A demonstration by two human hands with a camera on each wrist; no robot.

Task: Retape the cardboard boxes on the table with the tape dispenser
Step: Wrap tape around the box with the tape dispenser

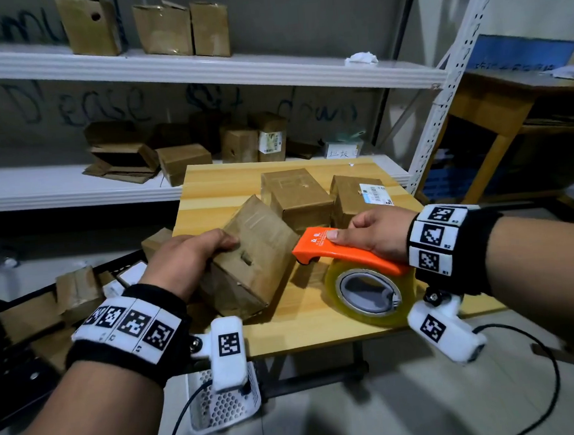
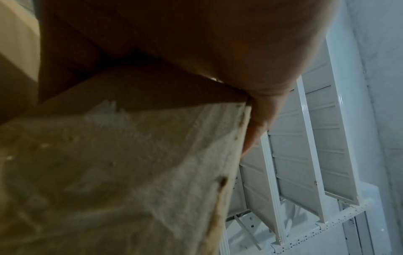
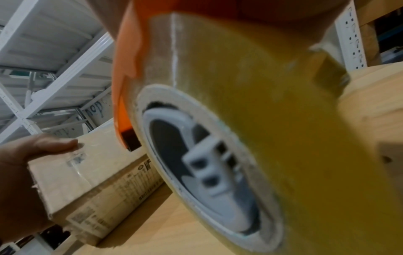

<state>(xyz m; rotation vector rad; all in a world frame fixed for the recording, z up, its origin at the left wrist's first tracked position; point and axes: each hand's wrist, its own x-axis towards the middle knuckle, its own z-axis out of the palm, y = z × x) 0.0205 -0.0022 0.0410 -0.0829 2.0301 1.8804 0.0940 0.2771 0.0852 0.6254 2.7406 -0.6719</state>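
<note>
A worn cardboard box (image 1: 254, 257) lies tilted at the front left of the wooden table (image 1: 314, 321). My left hand (image 1: 192, 255) grips its near upper edge, thumb on top. The box (image 2: 122, 169) fills the left wrist view, fingers curled over its corner. My right hand (image 1: 376, 234) holds the orange tape dispenser (image 1: 343, 250) by its handle, just right of the box. Its clear tape roll (image 1: 370, 291) rests on the table; the roll (image 3: 250, 138) looms large in the right wrist view, with the box (image 3: 96, 186) and left hand (image 3: 28, 165) behind it.
Two more cardboard boxes (image 1: 296, 196) (image 1: 359, 198) stand at the back of the table. White shelves (image 1: 198, 69) behind carry several boxes. More boxes (image 1: 78, 292) sit in a black rack at the left. A white perforated basket (image 1: 224, 400) hangs under the table front.
</note>
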